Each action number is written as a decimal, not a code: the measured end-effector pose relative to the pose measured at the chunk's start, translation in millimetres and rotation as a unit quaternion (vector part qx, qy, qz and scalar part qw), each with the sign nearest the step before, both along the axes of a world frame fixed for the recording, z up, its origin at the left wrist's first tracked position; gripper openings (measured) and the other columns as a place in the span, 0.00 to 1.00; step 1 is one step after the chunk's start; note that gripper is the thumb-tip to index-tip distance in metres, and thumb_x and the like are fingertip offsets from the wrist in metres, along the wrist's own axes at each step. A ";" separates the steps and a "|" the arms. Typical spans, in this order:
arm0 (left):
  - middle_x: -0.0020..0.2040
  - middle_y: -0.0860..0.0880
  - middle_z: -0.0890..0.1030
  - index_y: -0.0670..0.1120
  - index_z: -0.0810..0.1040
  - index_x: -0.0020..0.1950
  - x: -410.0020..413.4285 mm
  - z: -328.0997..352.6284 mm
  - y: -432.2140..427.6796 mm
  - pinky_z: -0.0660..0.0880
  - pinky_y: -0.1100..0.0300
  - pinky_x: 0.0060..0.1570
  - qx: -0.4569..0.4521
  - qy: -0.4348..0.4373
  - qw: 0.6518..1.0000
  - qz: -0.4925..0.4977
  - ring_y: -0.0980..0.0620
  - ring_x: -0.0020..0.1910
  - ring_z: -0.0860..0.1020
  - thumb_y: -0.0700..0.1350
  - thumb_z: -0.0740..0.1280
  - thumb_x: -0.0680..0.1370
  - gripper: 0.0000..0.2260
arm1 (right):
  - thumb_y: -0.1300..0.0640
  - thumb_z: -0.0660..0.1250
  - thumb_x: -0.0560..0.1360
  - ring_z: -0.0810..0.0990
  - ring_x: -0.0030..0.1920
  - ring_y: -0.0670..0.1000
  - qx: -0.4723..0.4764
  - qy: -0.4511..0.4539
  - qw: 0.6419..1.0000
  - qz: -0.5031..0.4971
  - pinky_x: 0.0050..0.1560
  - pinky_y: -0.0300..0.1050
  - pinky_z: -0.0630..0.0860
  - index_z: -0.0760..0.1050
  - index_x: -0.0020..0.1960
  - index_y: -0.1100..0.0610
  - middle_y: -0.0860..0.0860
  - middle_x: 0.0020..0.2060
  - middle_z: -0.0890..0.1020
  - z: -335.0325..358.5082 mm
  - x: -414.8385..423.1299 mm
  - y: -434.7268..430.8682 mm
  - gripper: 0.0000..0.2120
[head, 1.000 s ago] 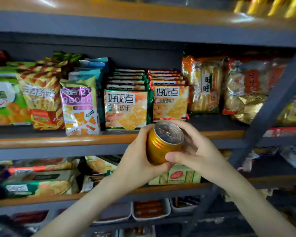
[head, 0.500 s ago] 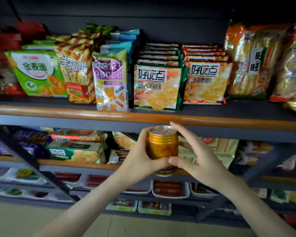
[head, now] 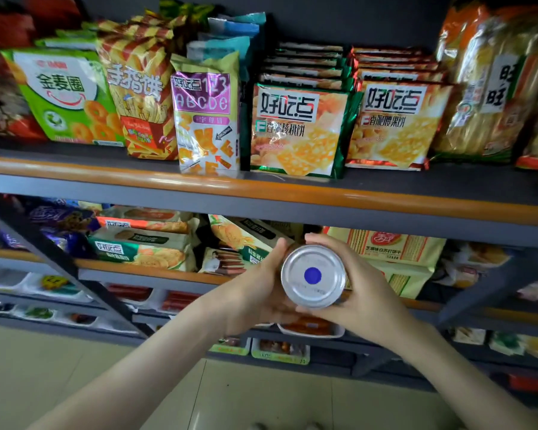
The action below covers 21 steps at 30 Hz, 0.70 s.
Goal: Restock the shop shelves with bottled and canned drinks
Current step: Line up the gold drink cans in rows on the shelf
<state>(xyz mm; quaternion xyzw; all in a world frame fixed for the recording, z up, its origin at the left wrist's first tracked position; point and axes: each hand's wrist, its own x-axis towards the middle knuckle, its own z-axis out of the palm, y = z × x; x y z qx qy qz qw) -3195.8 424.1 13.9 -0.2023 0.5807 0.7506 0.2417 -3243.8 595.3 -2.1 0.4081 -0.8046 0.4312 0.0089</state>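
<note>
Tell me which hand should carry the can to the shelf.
Right, probably. The right hand wraps the can above and below with fingers and thumb, while the left hand mostly cups its side. Both hold it now.

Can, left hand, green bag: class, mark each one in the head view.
Can (head: 313,276), head view, silver end facing the camera.
Left hand (head: 253,294), head view, base of the thumb.
Green bag (head: 63,97), head view, printed front panel.

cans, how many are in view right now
1. The can is gripped between the left hand and the right hand, its silver end facing the camera. No others show; more could sit behind the snack packs.
</note>
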 end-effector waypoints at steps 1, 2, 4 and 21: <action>0.53 0.41 0.83 0.46 0.80 0.57 0.1 -4.1 -3.0 0.77 0.51 0.58 -0.028 -0.011 1.000 0.000 0.45 0.53 0.81 0.67 0.42 0.77 0.35 | 0.45 0.79 0.63 0.71 0.63 0.33 -0.020 -0.043 0.999 -0.020 0.59 0.25 0.66 0.68 0.64 0.40 0.30 0.62 0.73 1.0 1.8 -0.3 0.34; 0.53 0.40 0.83 0.45 0.80 0.57 4.1 -7.8 -7.6 0.77 0.53 0.59 -0.077 -0.011 0.997 -0.007 0.46 0.54 0.81 0.68 0.40 0.76 0.38 | 0.44 0.79 0.61 0.74 0.59 0.32 -0.042 -0.096 0.994 -0.037 0.56 0.26 0.68 0.70 0.61 0.39 0.29 0.57 0.76 1.1 2.4 -1.3 0.31; 0.49 0.43 0.84 0.42 0.81 0.55 11.1 -15.3 -15.5 0.78 0.55 0.54 -0.206 0.086 0.974 -0.023 0.50 0.48 0.82 0.64 0.40 0.79 0.36 | 0.47 0.79 0.62 0.78 0.54 0.36 -0.089 -0.227 0.969 -0.050 0.53 0.31 0.73 0.73 0.57 0.41 0.32 0.52 0.80 0.2 0.5 -3.5 0.26; 0.60 0.42 0.80 0.42 0.67 0.68 7.7 -35.1 -37.2 0.76 0.51 0.57 -0.624 0.576 0.511 -0.134 0.46 0.59 0.76 0.56 0.78 0.64 0.39 | 0.38 0.49 0.78 0.78 0.62 0.60 -0.007 -0.534 0.845 -0.008 0.64 0.55 0.72 0.73 0.66 0.55 0.60 0.61 0.79 19.0 2.1 -15.4 0.29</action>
